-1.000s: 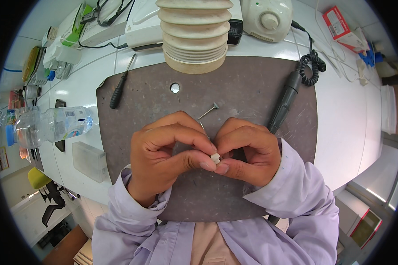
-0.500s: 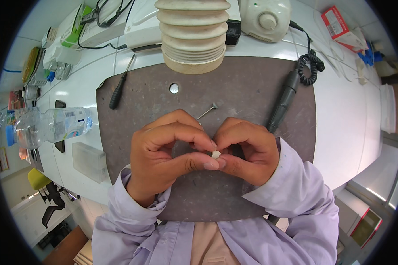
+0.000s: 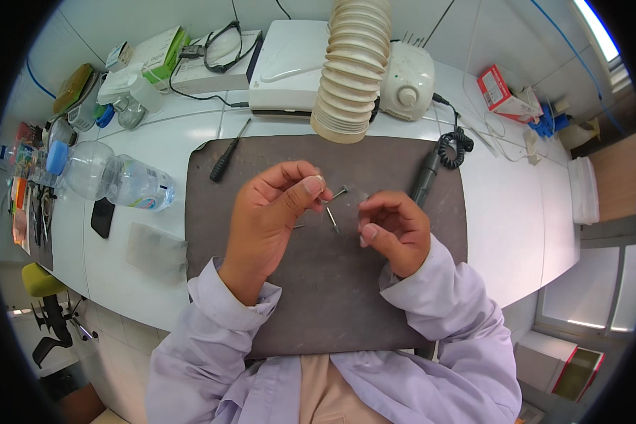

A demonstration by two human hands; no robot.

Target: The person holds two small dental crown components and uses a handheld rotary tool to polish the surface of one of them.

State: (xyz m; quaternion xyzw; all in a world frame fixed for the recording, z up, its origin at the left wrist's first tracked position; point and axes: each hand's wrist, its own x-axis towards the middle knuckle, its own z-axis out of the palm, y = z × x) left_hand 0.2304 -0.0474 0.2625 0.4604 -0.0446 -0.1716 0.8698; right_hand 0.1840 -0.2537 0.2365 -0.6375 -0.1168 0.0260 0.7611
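Observation:
My left hand (image 3: 272,219) is raised over the brown mat (image 3: 311,304), thumb and forefinger pinched together. A pale sliver of a small white tooth-shaped piece (image 3: 321,177) shows at their tips; the fingers hide most of it. To the right, my right hand (image 3: 397,230) hovers with curled fingers and the thumb apart from them, nothing visible between. Between the hands lie two small metal rotary bits, one with a dark head (image 3: 340,191) and another slim one (image 3: 333,220). Part of a further thin metal piece (image 3: 299,226) shows beside my left hand.
A ribbed suction hose (image 3: 350,78) hangs over the mat's far edge. A black rotary handpiece (image 3: 425,177) lies at the right, its coiled cord leading to a control box (image 3: 407,81). A screwdriver (image 3: 229,152), plastic bottle (image 3: 131,180) and clear box (image 3: 157,251) are at the left.
My hands have come apart. The left has risen away with the small white piece; the right has let go and loosened its fingers. The view has tilted up, showing more of the bench's back.

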